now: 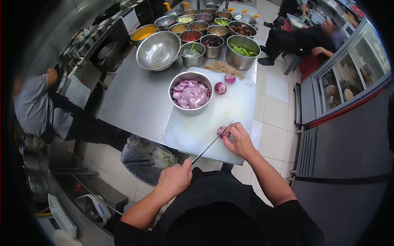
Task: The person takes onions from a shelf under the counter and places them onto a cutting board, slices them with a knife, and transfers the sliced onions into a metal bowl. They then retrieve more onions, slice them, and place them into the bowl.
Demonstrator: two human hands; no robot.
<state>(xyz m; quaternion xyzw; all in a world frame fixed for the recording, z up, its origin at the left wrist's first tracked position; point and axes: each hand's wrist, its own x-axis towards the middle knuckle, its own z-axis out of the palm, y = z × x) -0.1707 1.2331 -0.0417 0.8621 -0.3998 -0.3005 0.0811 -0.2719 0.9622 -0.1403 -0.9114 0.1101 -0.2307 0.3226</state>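
Note:
My left hand (175,179) is wrapped round the handle of a knife (208,147), at the near edge of the white cutting board (184,131). The blade slants up to the right, and its tip end lies by a red onion (222,131). My right hand (239,142) holds that onion against the board with bent fingers. Farther up the board are a red onion (220,88) and another red onion (230,78). A steel pot (191,110) full of sliced red onion (191,94) stands on the board's far left part.
Behind the board stand a large steel bowl (158,51), several pots of ingredients and a brown cloth (223,69). Below the table's left edge is a lined bin (143,164). A person (35,102) stands at left; another person (303,43) sits at right near a glass-fronted fridge (353,78).

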